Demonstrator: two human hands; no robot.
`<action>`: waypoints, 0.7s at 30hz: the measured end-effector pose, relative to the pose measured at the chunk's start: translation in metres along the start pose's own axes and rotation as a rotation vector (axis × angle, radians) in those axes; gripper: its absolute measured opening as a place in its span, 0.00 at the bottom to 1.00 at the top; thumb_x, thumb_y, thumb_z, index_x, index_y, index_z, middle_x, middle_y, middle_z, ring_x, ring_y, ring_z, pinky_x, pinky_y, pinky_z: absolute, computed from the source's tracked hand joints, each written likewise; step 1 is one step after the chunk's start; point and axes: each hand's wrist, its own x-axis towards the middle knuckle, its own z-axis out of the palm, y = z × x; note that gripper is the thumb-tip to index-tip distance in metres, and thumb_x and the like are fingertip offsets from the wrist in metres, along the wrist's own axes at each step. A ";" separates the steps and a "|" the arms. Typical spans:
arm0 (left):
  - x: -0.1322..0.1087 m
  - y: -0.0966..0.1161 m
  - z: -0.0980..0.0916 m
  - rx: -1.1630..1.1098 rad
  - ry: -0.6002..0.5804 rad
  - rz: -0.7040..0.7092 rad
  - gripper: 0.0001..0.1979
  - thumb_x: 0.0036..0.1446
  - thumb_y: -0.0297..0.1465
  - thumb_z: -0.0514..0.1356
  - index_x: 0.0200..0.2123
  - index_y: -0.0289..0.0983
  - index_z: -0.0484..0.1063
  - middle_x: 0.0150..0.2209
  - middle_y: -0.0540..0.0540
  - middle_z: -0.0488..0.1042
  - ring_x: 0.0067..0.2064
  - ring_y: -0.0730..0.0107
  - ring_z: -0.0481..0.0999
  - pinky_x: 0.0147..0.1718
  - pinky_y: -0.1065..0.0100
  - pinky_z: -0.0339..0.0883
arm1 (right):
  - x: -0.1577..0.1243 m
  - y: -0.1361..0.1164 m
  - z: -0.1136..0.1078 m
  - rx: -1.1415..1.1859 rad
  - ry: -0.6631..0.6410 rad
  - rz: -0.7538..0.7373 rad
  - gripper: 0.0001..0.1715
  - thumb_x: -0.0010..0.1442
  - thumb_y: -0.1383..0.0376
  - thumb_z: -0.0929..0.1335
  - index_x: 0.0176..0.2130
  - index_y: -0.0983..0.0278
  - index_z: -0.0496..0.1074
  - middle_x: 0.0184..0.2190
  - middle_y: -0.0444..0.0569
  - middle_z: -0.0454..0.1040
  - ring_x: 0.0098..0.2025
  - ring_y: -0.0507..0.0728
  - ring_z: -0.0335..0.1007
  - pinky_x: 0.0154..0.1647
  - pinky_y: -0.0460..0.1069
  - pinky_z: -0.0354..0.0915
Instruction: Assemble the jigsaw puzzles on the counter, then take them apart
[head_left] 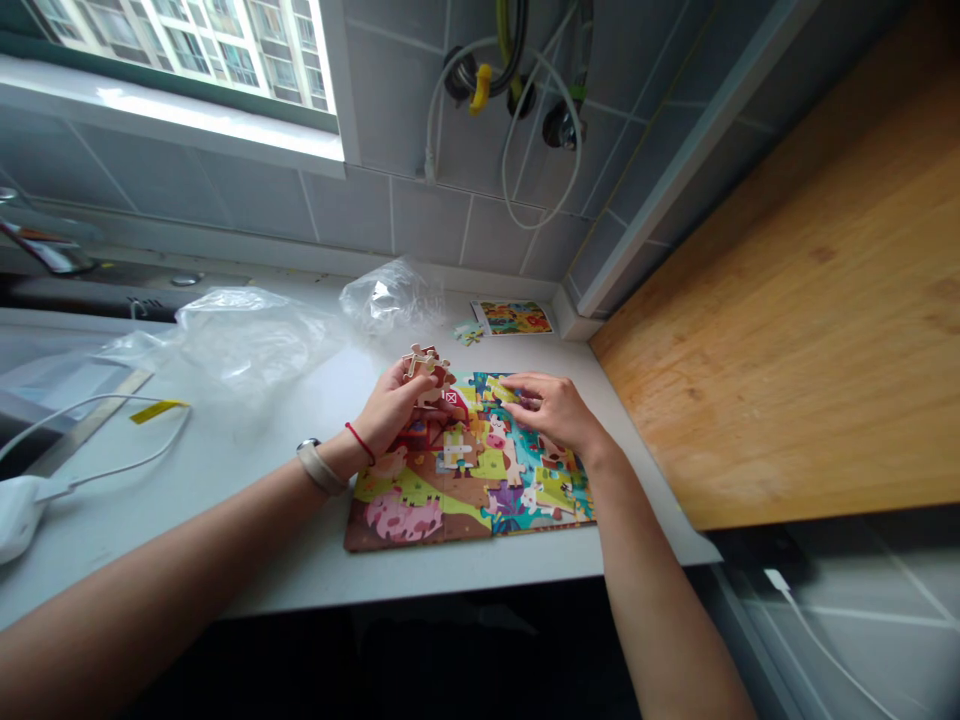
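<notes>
A colourful farm-animal jigsaw puzzle (465, 470) lies on the white counter, with a pink pig, a cow and a red barn on it. My left hand (401, 400) is closed around several loose jigsaw pieces (429, 365), held above the puzzle's upper left part. Over the upper right part, my right hand (551, 405) pinches a yellow-green jigsaw piece (501, 390) between thumb and fingers. Whether that piece touches the puzzle below, I cannot tell. A few pieces, such as one with a white fence (457, 450), lie loosely on top of the picture.
Behind the puzzle are a picture card (517, 318) and some small loose pieces (469, 334). Crumpled clear plastic bags (255, 330) lie at the back left. A white charger with a cable (22, 515) sits at the left. A wooden panel (787, 300) borders the counter's right side.
</notes>
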 end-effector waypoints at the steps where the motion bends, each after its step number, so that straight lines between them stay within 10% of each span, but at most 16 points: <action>1: 0.001 -0.001 -0.001 0.002 -0.002 0.001 0.15 0.54 0.31 0.65 0.44 0.37 0.68 0.43 0.45 0.80 0.31 0.64 0.84 0.31 0.61 0.82 | 0.000 -0.001 0.000 0.003 -0.034 -0.025 0.20 0.59 0.69 0.73 0.51 0.61 0.82 0.50 0.53 0.83 0.51 0.61 0.80 0.58 0.56 0.73; 21: 0.002 0.000 -0.002 -0.036 -0.012 -0.026 0.15 0.55 0.31 0.66 0.45 0.38 0.69 0.44 0.45 0.80 0.33 0.64 0.84 0.32 0.62 0.82 | -0.006 -0.034 0.012 -0.241 -0.346 -0.012 0.12 0.65 0.66 0.69 0.38 0.58 0.85 0.62 0.51 0.75 0.61 0.66 0.74 0.63 0.61 0.67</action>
